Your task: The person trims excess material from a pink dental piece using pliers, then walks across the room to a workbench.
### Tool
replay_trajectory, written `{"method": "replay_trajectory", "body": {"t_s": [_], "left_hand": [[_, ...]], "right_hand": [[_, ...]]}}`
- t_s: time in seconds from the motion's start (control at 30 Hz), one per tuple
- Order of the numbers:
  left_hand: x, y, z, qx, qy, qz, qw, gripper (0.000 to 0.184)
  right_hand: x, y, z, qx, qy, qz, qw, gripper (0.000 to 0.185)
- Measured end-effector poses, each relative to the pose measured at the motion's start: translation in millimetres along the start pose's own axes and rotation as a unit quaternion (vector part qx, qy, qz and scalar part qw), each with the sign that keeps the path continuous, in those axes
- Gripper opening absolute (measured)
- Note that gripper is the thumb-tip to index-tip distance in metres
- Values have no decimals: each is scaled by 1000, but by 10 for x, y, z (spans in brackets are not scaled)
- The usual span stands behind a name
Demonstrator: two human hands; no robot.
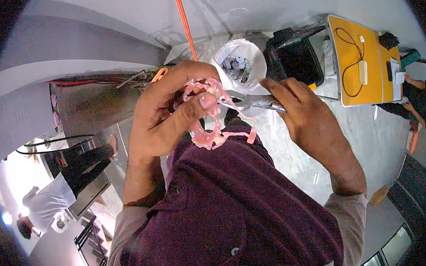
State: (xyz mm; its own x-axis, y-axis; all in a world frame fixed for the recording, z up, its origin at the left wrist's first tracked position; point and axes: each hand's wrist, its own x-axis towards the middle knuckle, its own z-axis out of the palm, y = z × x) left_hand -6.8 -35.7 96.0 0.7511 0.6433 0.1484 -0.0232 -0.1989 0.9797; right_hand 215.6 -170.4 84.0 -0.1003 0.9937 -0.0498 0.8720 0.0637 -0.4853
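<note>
Pink, thin-branched pieces (204, 137), glossy and irregular, are pinched between the thumb and curled fingers of my left hand (173, 106). My right hand (304, 116) is wrapped round a metal cutting or gripping tool (259, 101), which looks like pliers. The tool's jaws reach left to the pink pieces beside my left thumb; their exact contact is hard to make out. One pink strand hangs out to the right, below the tool. Part of what my left palm holds is hidden by the fingers.
Beyond my hands stands a white-lined bin (240, 64) with grey scraps, next to a black container (298, 61). A yellow-topped table (352, 39) with a cable is at the right. People are at the far left (50, 197) and far right (418, 103). An orange hose (185, 23) hangs above.
</note>
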Motion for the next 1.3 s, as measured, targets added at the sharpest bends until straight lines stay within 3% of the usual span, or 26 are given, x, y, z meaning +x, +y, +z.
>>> {"method": "replay_trajectory", "body": {"t_s": [0.23,0.33,0.4,0.5,0.83,0.93,1.07,1.13,1.2,1.3], "left_hand": [[-3,24,9,42,-4,4,999,21],[-1,71,83,11,15,-49,999,20],[-8,65,124,-46,47,-131,989,20],[-6,71,124,-61,41,-156,985,20],[-33,171,172,-13,45,-185,982,20],[-39,185,175,7,41,-169,985,19],[-29,168,205,34,63,-162,984,18],[-43,109,219,51,73,-134,987,18],[-46,90,241,53,104,-159,980,30],[-43,90,240,-3,106,-195,975,32]], "right_hand": [[-20,1,5,9,-23,20,1000,49],[-20,9,11,28,-20,20,999,44],[-17,19,26,21,-20,17,999,43],[-13,20,-3,12,-24,12,1000,41],[-58,73,54,-24,18,-41,999,34],[-24,20,-18,-39,-27,-32,998,29],[-43,-57,23,-41,-17,-9,999,28],[-44,-112,35,13,-54,38,998,32],[-64,-156,71,47,-52,46,996,33],[-82,-189,45,127,-91,78,985,36]]}}
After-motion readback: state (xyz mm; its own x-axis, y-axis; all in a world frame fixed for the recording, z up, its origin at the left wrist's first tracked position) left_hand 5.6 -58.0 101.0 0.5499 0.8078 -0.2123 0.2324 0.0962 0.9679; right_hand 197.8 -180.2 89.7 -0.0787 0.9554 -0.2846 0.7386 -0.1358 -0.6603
